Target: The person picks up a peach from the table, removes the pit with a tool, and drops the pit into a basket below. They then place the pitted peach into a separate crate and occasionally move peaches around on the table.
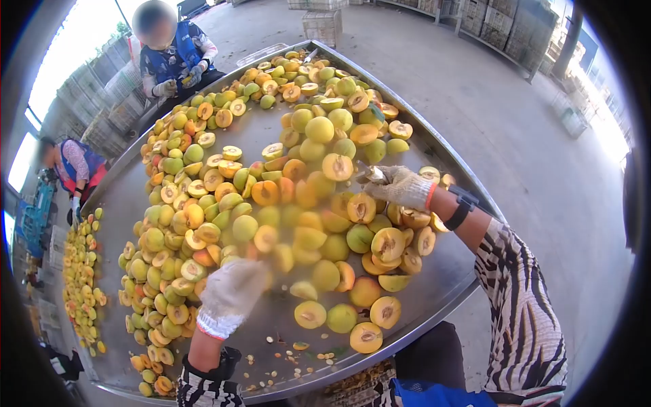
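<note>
My left hand [230, 293], in a white glove, reaches over the pile of yellow-green fruit [271, 197] on the metal tray table [129, 197]; it is motion-blurred and I cannot tell whether it holds a fruit. My right hand [401, 186], in a grey knit glove, grips a small knife [369, 173] whose blade points left toward a halved fruit [337, 166]. Halved fruits with pits [388, 244] lie cut side up near my right wrist. Loose pits and scraps [298, 353] lie at the tray's near edge.
Across the tray a person in a blue vest [173, 57] with gloves holds a fruit. Another person [74, 169] stands at the left beside a second tray of fruit [81, 278]. Crates [322, 24] stand on the concrete floor beyond.
</note>
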Demonstrator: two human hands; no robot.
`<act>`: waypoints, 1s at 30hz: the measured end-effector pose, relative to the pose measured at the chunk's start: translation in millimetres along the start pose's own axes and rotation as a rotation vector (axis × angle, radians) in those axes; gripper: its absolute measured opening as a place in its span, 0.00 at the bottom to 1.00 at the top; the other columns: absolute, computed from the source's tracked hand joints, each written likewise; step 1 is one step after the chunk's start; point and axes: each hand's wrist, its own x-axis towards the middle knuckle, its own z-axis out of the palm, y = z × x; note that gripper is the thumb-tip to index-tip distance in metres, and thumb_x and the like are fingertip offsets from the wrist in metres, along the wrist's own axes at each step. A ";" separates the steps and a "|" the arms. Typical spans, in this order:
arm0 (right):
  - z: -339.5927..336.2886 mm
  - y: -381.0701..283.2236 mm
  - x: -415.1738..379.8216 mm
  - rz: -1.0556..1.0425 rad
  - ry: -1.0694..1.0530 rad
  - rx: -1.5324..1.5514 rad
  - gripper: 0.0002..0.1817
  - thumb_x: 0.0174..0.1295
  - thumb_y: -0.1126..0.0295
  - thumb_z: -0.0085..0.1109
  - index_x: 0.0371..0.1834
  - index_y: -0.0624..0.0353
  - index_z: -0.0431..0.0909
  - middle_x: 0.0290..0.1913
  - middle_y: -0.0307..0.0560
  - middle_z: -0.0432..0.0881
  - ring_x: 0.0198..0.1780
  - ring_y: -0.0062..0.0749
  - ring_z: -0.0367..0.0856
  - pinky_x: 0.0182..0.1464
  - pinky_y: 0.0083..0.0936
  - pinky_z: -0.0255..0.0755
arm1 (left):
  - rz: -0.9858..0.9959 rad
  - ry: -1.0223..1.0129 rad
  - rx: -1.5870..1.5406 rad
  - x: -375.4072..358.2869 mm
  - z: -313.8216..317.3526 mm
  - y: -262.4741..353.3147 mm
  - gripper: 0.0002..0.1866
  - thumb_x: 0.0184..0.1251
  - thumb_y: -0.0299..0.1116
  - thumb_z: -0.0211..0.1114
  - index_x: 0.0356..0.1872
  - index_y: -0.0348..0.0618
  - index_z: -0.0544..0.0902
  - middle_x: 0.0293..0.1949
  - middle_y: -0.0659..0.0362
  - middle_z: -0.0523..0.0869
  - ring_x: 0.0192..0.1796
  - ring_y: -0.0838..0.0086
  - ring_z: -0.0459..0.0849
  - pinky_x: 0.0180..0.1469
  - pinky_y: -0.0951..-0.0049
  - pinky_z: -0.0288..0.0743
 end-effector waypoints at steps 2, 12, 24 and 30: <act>-20.4 5.4 18.2 0.010 0.233 0.050 0.18 0.63 0.64 0.68 0.54 0.56 0.82 0.44 0.37 0.86 0.45 0.16 0.78 0.51 0.19 0.73 | -0.068 0.036 -0.031 13.0 -9.3 5.7 0.09 0.61 0.23 0.66 0.43 0.34 0.86 0.42 0.52 0.88 0.45 0.67 0.86 0.50 0.70 0.79; -120.1 40.9 168.9 0.280 0.416 -0.124 0.29 0.65 0.41 0.55 0.59 0.48 0.80 0.49 0.43 0.86 0.49 0.31 0.81 0.55 0.27 0.71 | -0.165 0.151 0.183 187.5 -1.9 -74.2 0.27 0.71 0.45 0.63 0.63 0.37 0.76 0.60 0.49 0.81 0.60 0.66 0.81 0.63 0.66 0.73; -114.1 109.1 315.8 -0.349 0.303 -0.216 0.25 0.65 0.48 0.59 0.51 0.60 0.83 0.43 0.47 0.87 0.41 0.28 0.83 0.44 0.29 0.76 | -0.250 -0.080 -0.429 329.7 91.9 -126.5 0.37 0.68 0.59 0.62 0.69 0.43 0.73 0.65 0.50 0.78 0.66 0.66 0.77 0.67 0.66 0.68; -35.9 29.9 222.6 -0.058 0.169 -0.277 0.27 0.65 0.46 0.61 0.61 0.51 0.81 0.54 0.41 0.84 0.50 0.26 0.81 0.55 0.25 0.75 | -0.305 -0.165 -0.362 303.0 88.3 -129.8 0.35 0.69 0.59 0.61 0.70 0.46 0.73 0.64 0.55 0.79 0.62 0.71 0.78 0.62 0.70 0.71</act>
